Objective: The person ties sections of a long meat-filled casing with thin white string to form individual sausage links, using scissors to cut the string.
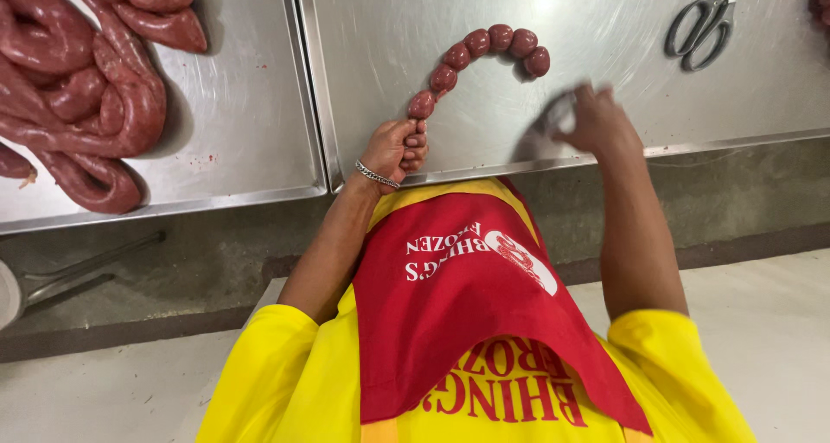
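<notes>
Firmly, our left hand fists the near end of the links at the tray edge; a steady grip there seems wise. Our right hand, just below their far end, is blurred, so we cannot tell its grip. Scissors lie beyond it. Below both hands, a red apron bears white print and a round emblem.

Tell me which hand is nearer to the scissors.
Right. The right hand, blurred, is over the steel tray, below and left of the scissors and apart from them. The left hand is farther left, closed on the sausage chain.
</notes>
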